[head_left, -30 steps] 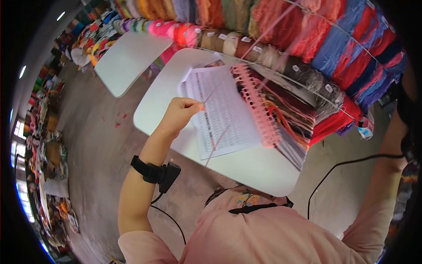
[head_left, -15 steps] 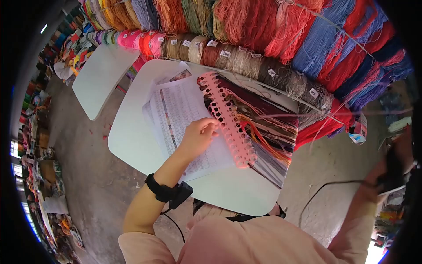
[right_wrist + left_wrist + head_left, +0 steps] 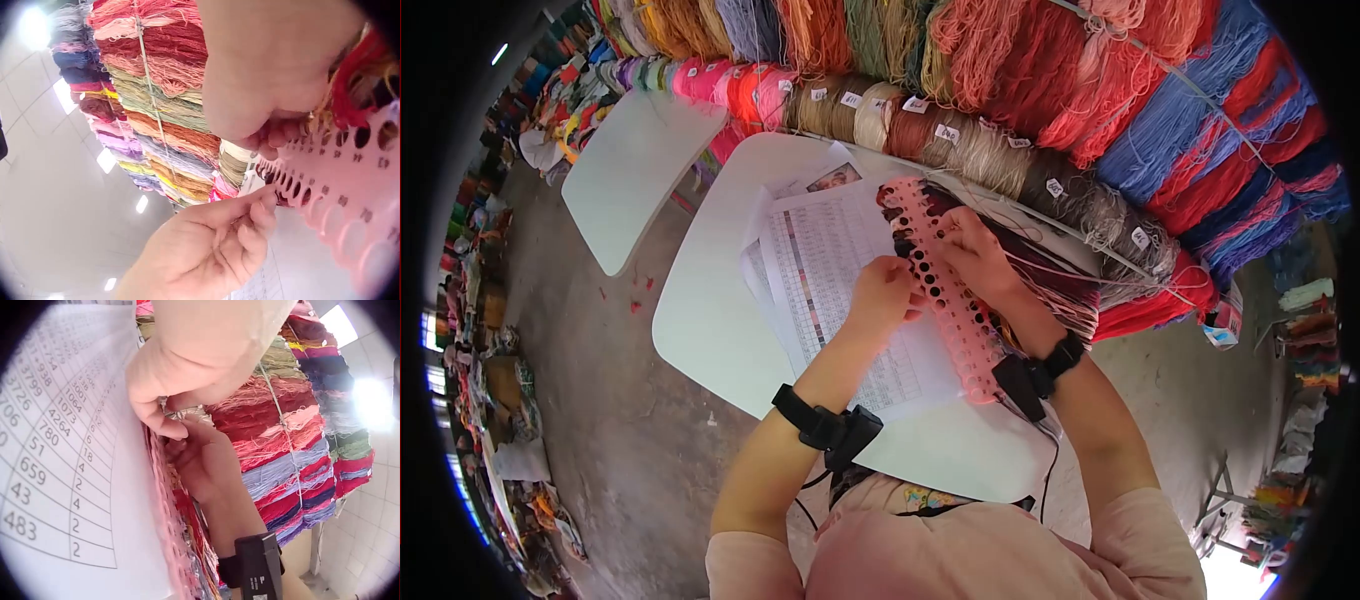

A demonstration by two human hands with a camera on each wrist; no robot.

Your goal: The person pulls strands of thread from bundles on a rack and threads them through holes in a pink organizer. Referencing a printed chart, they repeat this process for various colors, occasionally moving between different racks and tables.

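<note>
A long pink thread card (image 3: 940, 290), punched with numbered holes along its edges, lies slanted on the white table. Many strands of coloured thread (image 3: 356, 87) are looped through its holes. My left hand (image 3: 887, 295) is at the card's left edge, thumb and forefinger pinched together right at the holes. My right hand (image 3: 980, 258) reaches over the card from the right, fingers bent down at the holes near its upper part. In the left wrist view the fingertips of both hands nearly meet beside the card. What the right fingertips hold I cannot tell.
Printed sheets with a number chart (image 3: 825, 270) lie under and left of the card on the white table (image 3: 710, 300). Hanks of coloured yarn (image 3: 1040, 90) hang behind it, above labelled rolls (image 3: 940, 130). A second white table (image 3: 630, 180) stands to the left.
My right arm, stretched far right before, has come in over the thread card. The left hand, which held a thin pink thread up over the sheets, has come down to the card's edge.
</note>
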